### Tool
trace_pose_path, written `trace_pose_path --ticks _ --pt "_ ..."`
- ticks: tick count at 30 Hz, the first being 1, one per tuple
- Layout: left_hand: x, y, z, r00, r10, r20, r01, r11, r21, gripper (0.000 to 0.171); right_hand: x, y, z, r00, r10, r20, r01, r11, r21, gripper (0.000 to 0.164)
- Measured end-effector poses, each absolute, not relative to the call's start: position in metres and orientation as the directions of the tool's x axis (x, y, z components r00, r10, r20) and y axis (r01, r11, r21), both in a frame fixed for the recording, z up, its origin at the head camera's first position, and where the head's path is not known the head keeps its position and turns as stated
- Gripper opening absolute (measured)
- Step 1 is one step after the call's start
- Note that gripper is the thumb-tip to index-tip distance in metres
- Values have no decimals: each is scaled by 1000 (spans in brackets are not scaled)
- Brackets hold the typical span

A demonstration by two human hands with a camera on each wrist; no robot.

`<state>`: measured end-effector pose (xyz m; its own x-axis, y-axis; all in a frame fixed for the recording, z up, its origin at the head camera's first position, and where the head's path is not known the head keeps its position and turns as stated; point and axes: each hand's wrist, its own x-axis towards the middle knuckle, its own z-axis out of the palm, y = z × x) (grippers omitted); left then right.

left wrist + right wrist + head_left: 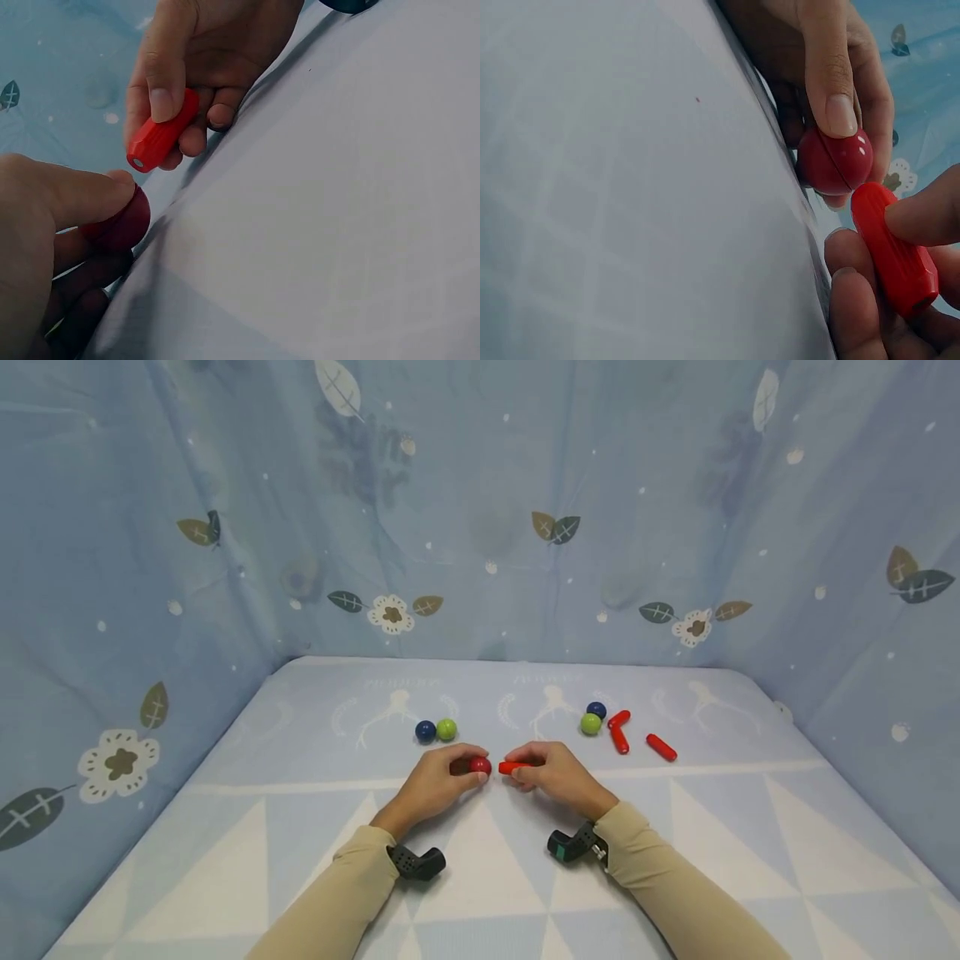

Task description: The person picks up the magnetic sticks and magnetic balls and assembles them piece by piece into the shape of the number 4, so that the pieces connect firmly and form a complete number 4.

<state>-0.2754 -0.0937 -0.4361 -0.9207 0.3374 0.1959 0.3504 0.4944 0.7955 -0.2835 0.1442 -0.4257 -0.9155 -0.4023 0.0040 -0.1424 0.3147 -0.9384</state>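
Note:
In the head view my left hand grips a dark red ball between thumb and fingers. A seam line runs around the ball in the right wrist view. Facing it, my right hand pinches a short bright red rod between thumb and fingers, pointed at the ball. The rod's end shows a small grey round disc in the left wrist view. Ball and rod are held close over the cloth, with a small gap between them in the head view.
Behind my left hand lie a dark blue ball and a green ball. Farther right sit another blue ball, a green ball, two red rods meeting at an angle, and a separate red rod. A patterned curtain surrounds the table.

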Motion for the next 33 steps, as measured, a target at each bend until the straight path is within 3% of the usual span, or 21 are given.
trace_pose_path --ticks 20,33 --pt "-275 -96 -436 -920 340 195 345 462 817 25 -283 139 -426 -914 -406 13 -172 358 -918 24" --pt "-275 -95 -435 -902 380 204 375 456 807 27 -278 136 -424 -926 -378 21 -191 419 -888 22"
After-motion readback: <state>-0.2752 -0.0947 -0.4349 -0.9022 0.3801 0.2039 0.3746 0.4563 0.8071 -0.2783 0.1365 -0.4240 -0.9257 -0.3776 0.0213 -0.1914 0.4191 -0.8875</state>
